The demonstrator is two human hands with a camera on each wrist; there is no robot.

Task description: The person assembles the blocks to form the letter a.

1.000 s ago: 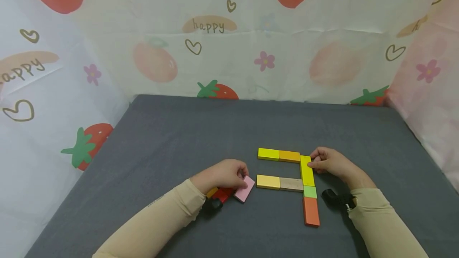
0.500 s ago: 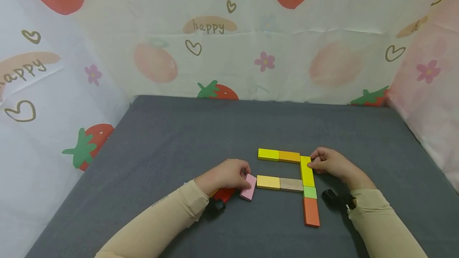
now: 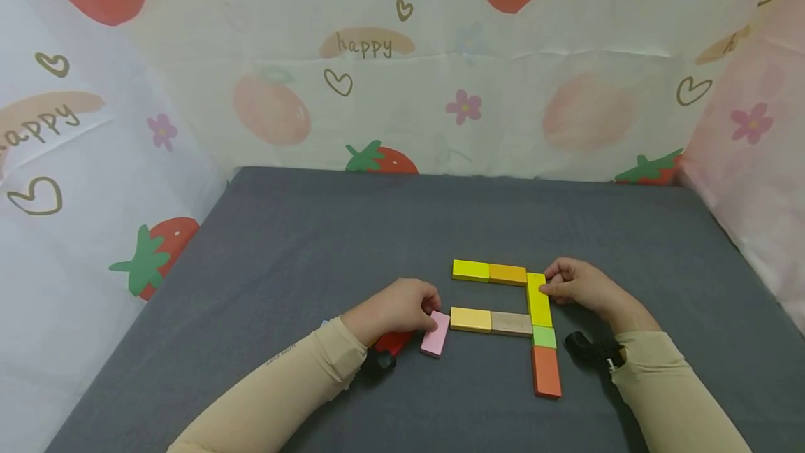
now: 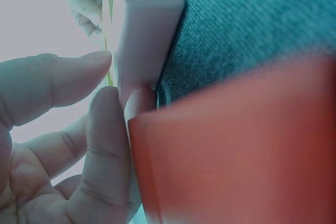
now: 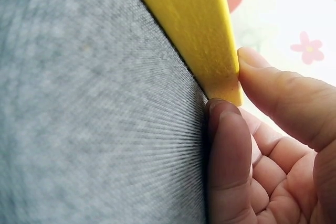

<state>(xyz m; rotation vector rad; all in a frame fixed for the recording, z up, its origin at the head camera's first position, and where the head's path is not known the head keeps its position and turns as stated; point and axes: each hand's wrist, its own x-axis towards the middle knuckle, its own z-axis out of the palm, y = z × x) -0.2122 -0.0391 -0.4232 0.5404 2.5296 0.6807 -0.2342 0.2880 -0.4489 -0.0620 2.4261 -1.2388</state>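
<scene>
Bare grey cloth (image 3: 352, 229) leaves wide passage across the head view's middle; right of centre, a gap between upper block row (image 3: 489, 272) and lower block row (image 3: 489, 321) opens leftward, a long yellow block (image 3: 538, 305) barring its right end; left hand (image 3: 399, 306) and pink block (image 3: 435, 336) obstruct just below centre; right hand (image 3: 581, 290), farther right.

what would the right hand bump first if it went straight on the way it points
Likely the long yellow block, which the right hand pinches near its far end; exact depth is unclear.
</scene>
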